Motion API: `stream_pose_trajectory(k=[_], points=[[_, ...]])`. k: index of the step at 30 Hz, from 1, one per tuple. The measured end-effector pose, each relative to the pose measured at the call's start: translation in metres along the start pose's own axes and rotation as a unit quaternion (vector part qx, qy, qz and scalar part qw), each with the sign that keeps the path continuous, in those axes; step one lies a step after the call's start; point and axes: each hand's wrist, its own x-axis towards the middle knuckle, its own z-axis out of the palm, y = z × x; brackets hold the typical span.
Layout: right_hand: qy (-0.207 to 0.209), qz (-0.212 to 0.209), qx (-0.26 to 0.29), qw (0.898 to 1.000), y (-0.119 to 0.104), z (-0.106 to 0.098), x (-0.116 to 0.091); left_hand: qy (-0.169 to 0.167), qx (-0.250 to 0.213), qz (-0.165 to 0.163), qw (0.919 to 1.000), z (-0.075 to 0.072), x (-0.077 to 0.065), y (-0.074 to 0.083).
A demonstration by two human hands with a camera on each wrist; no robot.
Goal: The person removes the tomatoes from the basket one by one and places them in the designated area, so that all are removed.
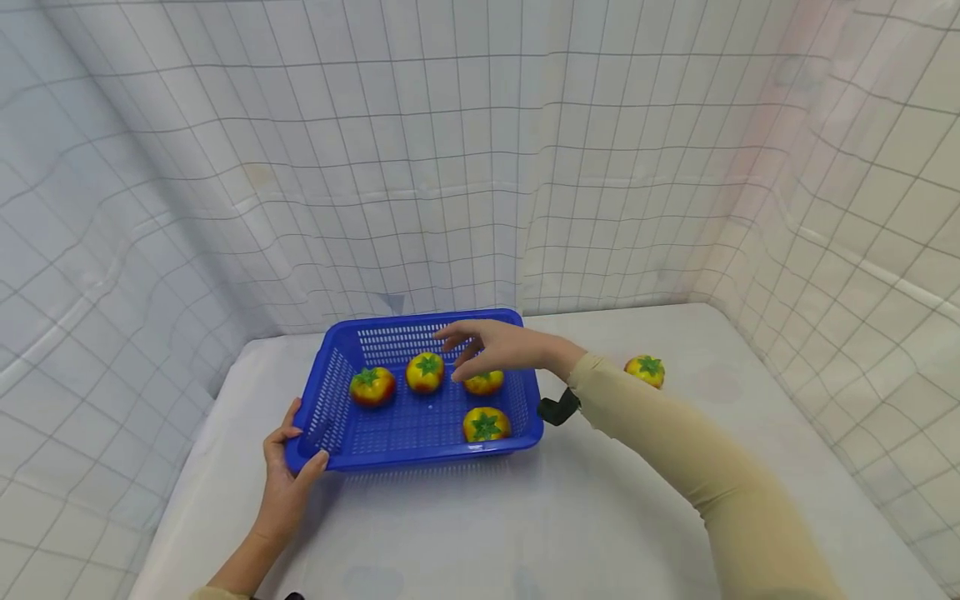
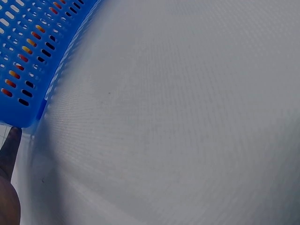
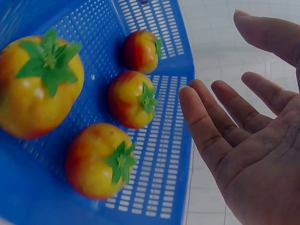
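Observation:
A blue plastic basket [image 1: 420,462] with slotted walls stands on the table. At its near left corner my left hand [image 1: 285,483] grips the rim, thumb over the front edge and fingers along the side. Inside are several red-and-yellow tomatoes with green leafy tops, among them a left one [image 1: 372,387], a middle one [image 1: 425,372] and a near right one [image 1: 487,425]. Over the basket's right half hovers my right hand [image 1: 498,346], fingers loosely bent and apart, holding nothing. It partly covers another tomato [image 1: 483,383] in the head view. The right wrist view shows the palm empty.
One more tomato [image 1: 645,370] lies on the white table [image 1: 615,517] right of the basket, partly behind my right sleeve. Checkered white curtains [image 1: 450,167] hang at the back and both sides.

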Motion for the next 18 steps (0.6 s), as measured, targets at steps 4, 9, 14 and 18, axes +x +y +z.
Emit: stream_pose_trajectory(k=[4, 9, 14, 18], points=[[-0.018, -0.008, 0.002, 1.0, -0.007, 0.008, 0.017, -0.002, 0.001, -0.001, 1.0, 0.0, 0.0, 0.0], [-0.029, -0.006, -0.009, 1.0, -0.013, 0.014, 0.035, -0.004, 0.009, 0.004, 0.9999, -0.001, 0.001, 0.0], [-0.032, -0.006, -0.01, 0.999, -0.016, 0.021, 0.052, -0.002, 0.024, -0.001, 0.9997, -0.002, 0.001, 0.0], [-0.033, -0.005, 0.006, 0.999, -0.016, 0.026, 0.064, -0.002, 0.034, -0.006, 0.9994, -0.003, 0.001, -0.001]])
